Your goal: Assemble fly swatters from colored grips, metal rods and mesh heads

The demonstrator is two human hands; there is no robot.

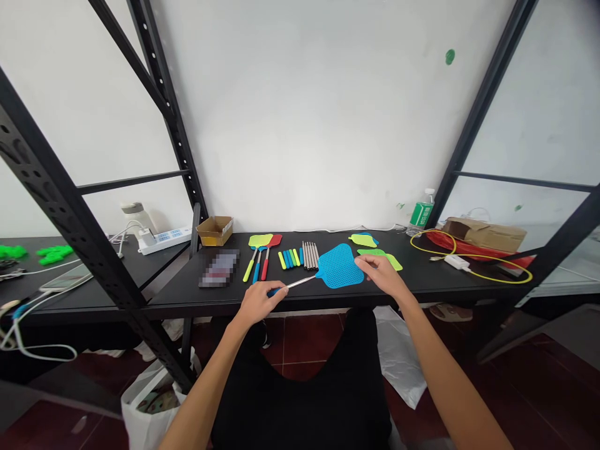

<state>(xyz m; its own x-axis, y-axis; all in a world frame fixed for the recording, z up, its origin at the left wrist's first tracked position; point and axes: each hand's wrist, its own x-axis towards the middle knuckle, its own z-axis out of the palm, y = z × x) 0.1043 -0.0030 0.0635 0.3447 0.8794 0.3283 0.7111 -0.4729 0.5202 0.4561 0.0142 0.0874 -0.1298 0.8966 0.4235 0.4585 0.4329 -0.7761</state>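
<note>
A blue fly swatter (339,267) with a metal rod lies across the space between my hands, above the front of the black table. My left hand (259,304) is closed around its blue handle. The fingers of my right hand (380,272) pinch the right edge of its perforated head. Behind it lie a row of metal rods (310,255) and several blue and yellow-green handles (290,258). To the left are three whole swatters: a yellow-green one (250,269), a blue one (257,270) and a red one (265,265). Loose yellow-green swatter heads (364,240) lie behind my right hand.
On the black table (178,294), a small cardboard box (215,231) and a pixelated object (219,269) sit left. A green-labelled bottle (422,211), a yellow cable (499,279) and a larger cardboard box (485,236) are at right. Black shelf posts (164,94) flank the workspace.
</note>
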